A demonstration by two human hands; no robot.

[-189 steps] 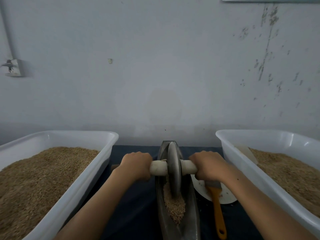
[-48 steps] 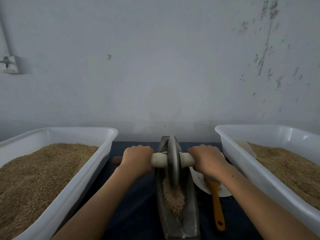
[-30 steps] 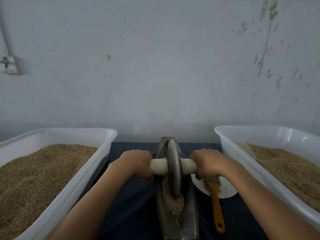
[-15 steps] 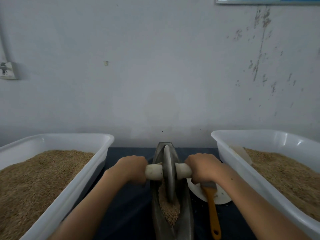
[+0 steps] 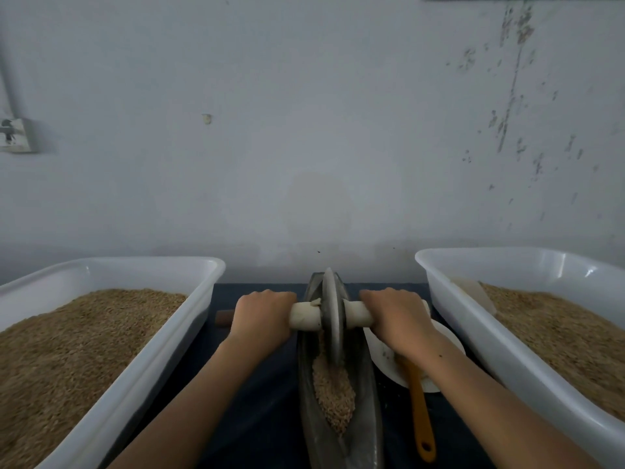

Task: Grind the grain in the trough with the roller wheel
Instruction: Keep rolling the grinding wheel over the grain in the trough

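Two white tubs point(image 5: 111, 377) point(image 5: 507, 353) of grain, one trough point(image 5: 367, 394), one roller wheel point(image 5: 333, 319), one plate point(image 5: 384, 360), one brush point(image 5: 421, 411) and two hands point(image 5: 262, 319) point(image 5: 397, 316) are counted.

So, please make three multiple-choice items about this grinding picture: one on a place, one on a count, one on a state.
1. Where does the orange-handled brush lie?
A. right of the dark boat-shaped metal trough
B. in the left tub
C. on the wheel

2. How many white plastic tubs of grain are there?
A. one
B. two
C. four

3. How is the pale wooden axle of the grey metal roller wheel held?
A. by no hand
B. by one hand
C. by both hands

Key: 1 A, it lies beside the trough; 2 B, left tub and right tub; 3 C, left hand and right hand grip it.
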